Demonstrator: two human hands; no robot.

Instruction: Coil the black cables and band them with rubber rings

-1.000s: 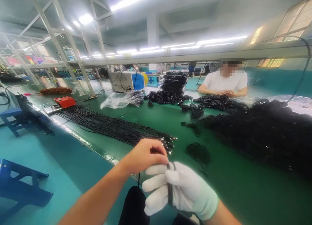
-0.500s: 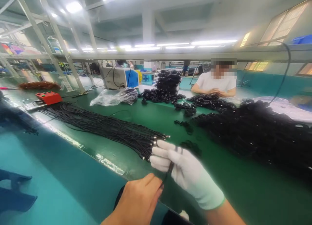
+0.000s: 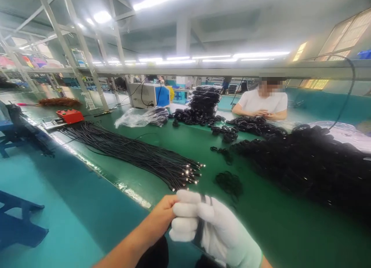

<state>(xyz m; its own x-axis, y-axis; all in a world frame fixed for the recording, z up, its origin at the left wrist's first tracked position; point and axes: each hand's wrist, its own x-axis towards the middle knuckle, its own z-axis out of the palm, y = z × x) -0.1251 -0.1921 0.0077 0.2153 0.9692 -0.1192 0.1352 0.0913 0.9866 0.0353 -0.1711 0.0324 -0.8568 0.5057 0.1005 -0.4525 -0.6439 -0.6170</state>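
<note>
My right hand [image 3: 213,227], in a white glove, is closed with its fingers curled round a black cable [image 3: 199,231], which loops over the glove. Bare and closed, my left hand [image 3: 162,217] presses up against the gloved fingers from the left; its fingertips are hidden behind them. Just beyond both hands lie the metal-tipped ends of a long bundle of black cables [image 3: 130,154], stretched along the green table [image 3: 284,229]. A small heap of coiled cable [image 3: 228,183] rests a little farther off, to the right of the bundle's ends.
A large pile of coiled black cables [image 3: 313,156] covers the right side. A red control box [image 3: 69,116] stands at the bundle's far end. Behind are a clear plastic bag [image 3: 136,118], a blue-and-grey machine [image 3: 149,95] and a seated person [image 3: 262,101]. A blue stool [image 3: 21,217] stands lower left.
My left hand has moved up to meet the right hand's fingers, and my right hand has come lower and nearer. The small coiled heap and bundle ends are now uncovered. The view has shifted slightly.
</note>
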